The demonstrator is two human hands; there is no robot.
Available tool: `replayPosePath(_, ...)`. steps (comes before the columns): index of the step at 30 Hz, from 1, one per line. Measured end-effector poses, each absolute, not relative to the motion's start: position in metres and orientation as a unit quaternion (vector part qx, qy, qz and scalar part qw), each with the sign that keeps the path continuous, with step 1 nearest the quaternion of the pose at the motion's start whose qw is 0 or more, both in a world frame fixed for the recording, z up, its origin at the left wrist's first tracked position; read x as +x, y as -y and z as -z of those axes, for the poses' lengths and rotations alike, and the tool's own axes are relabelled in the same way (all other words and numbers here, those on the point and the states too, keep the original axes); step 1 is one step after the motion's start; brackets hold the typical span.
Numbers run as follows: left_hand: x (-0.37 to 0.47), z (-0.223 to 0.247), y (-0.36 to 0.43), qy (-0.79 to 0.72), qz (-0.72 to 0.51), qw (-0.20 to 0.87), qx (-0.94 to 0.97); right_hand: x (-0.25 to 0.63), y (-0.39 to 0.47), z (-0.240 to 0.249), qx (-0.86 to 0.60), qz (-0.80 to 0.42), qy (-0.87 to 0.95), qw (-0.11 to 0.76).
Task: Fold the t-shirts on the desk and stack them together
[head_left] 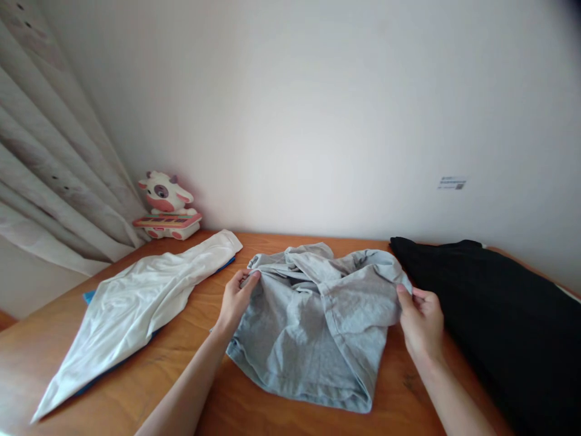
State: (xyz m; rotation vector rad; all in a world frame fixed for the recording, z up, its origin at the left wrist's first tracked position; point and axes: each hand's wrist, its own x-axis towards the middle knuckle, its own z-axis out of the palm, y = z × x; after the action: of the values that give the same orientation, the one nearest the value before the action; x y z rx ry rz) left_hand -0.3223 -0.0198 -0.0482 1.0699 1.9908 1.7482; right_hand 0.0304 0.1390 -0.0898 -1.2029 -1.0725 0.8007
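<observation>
While a grey garment point(290, 327) lies rumpled on the wooden tabletop point(131, 387) between both hands, a pale curtain point(54, 157) hangs in folds farthest to its left. Nearer the garment on that same side, a white garment point(145, 290) stretches slantwise over the wood, narrowing to a point at its near end, with strips of blue cloth point(89, 297) showing from under its edges. Beyond the white piece, to the far left of the grey garment and close to the wall point(318, 121), sits a toy cow point(166, 197) behind a small pink-edged keyboard point(167, 221).

At the grey garment's upper left edge is the left hand point(239, 295), its thumb and fingers pinching the gathered cloth. The grey garment itself has its far part bunched and folded over, a seam running slantwise down its right half, and its hem spread toward the near side. At its right edge the right hand point(422, 321) pinches the cloth too, thumb on top and the other fingers bent behind it.

Above and to the right of the grey garment, a small printed label point(452, 183) is on the wall; its text is too blurred to read. Farthest right of the garment, past the right hand, a black garment point(494, 321) lies spread over the wood.
</observation>
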Motion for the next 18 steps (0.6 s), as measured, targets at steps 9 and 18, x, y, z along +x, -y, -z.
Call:
replayPosePath(9,-0.338,0.060,0.018,-0.736,-0.567,0.076,0.362,0.044,-0.146,0.096,-0.571,-0.320,0.514,0.555)
replayPosePath(18,-0.335,0.048,0.022,-0.719,-0.535,0.151,0.418,0.027,-0.132,0.094,-0.491,-0.297,0.693,0.436)
